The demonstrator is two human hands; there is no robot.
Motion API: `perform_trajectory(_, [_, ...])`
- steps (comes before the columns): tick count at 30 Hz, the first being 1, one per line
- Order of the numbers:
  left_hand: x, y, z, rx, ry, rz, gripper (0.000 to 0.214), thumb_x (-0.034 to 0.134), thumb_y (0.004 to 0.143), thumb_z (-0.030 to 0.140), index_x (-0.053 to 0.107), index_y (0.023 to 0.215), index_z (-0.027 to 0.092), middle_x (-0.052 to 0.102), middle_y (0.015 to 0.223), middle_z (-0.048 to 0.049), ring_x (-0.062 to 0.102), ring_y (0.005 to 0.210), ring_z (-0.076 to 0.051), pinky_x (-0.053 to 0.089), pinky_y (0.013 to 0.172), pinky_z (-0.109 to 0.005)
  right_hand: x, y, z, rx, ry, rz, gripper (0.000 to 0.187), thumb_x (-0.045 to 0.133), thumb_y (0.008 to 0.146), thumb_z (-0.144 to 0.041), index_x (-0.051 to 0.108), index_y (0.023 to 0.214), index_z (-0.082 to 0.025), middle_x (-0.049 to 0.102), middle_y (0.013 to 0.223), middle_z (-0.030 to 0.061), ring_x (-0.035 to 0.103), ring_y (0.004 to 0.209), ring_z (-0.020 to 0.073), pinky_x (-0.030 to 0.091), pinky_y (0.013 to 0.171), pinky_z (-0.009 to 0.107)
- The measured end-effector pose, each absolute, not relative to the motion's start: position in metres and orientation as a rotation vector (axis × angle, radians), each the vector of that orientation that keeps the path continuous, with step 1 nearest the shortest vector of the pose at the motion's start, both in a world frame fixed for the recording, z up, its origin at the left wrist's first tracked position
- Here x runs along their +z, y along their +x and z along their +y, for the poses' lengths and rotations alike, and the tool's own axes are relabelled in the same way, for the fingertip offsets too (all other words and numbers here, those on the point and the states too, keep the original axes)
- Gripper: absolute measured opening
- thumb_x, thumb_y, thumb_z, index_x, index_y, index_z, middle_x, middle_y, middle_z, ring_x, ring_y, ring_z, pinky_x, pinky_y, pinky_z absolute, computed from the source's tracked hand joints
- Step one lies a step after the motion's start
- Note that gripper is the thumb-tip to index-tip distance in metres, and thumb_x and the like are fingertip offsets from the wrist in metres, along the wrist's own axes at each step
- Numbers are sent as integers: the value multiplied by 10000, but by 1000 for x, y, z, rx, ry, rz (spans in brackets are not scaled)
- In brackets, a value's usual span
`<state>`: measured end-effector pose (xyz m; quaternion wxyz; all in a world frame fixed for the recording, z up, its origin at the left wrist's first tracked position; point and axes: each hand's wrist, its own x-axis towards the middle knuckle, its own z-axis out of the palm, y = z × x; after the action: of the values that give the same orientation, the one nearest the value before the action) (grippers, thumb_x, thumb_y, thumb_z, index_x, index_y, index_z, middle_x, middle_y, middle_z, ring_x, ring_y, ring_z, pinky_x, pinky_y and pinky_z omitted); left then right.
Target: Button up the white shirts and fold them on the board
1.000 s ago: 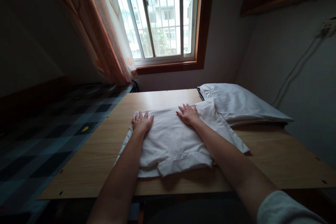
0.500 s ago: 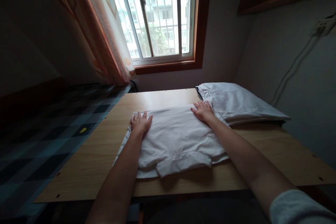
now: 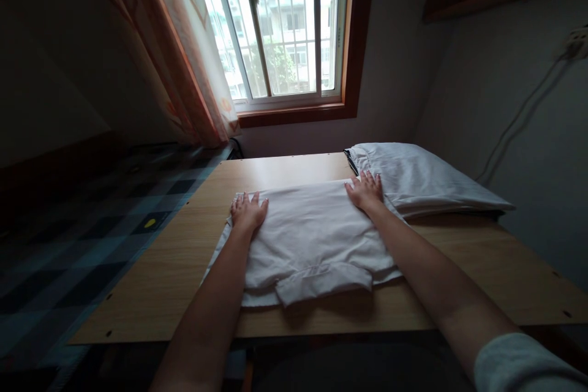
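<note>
A white shirt, folded into a rough rectangle, lies on the wooden board with its collar towards me. My left hand rests on the far left corner of the cloth, fingers spread. At the far right corner, my right hand lies flat with its fingers apart, close to a second pile of clothes. Neither hand grips the fabric. The shirt's far edge runs fairly straight between my hands, and creases show near the collar.
On the board's right side lies a stack of folded clothes, white on top with dark cloth beneath. A checked bedspread extends along the left. Behind the board are a window and an orange-patterned curtain.
My right hand has slid slightly right and away from me along the shirt's far edge. My left hand stays at its corner. The camera view has shifted a little.
</note>
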<state>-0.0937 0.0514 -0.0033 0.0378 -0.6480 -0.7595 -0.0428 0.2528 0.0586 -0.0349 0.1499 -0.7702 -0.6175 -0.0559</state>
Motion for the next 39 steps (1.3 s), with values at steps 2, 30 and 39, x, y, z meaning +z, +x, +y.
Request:
perform_trajectory(2, [-3,-93,52,-130,-1986,-2342,657,266,950,550,403,1498,214,322,1581,-120,253,1472,-296,155,1201,-438,-27,248,52,-247,-2158,-1808,552,305,984,-454,521,1412,-179,316,1580,142,174,1480,311,-8,1164,578])
perform_trajectory(30, [3,-90,40,-549,-1951,-2073,502,456,899,323,538,1345,108,623,1276,-175,526,1201,-325,307,1096,-468,-34,251,-60,42,-1908,-2263,626,316,988,-546,408,1493,-189,302,1590,120,241,1477,271,170,1194,450])
perform_trajectory(39, [28,-20,1,-535,-2366,-1648,404,446,944,351,605,1277,186,580,1372,-108,472,1292,-276,218,1164,-495,-39,259,-65,-102,-1870,-2233,576,350,993,-484,465,1456,-162,378,1549,141,316,1446,271,206,1189,427])
